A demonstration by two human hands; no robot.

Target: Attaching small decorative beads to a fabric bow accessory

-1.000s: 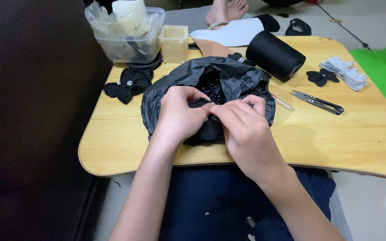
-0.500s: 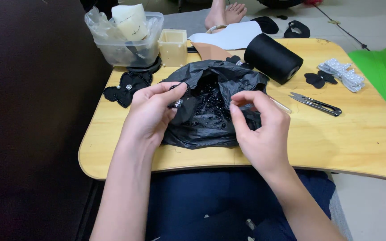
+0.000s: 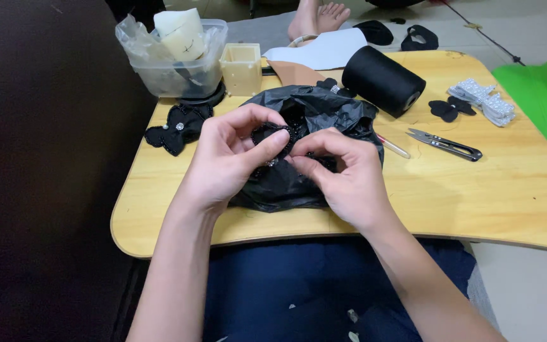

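A black plastic bag lies open on the wooden lap table. Over it, my left hand pinches a small black beaded fabric flower between thumb and fingers. My right hand meets it from the right, its fingertips touching the same piece just below the left thumb. Both hands hover above the bag's mouth and hide part of its contents.
Black fabric flowers lie at the table's left. A clear plastic tub and a small cream box stand at the back. A black thread spool, thread snips, white beaded trim and a green object are on the right.
My hands had spread the bag open half a second ago; now they have come together at its middle, holding a small black beaded piece lifted from it.
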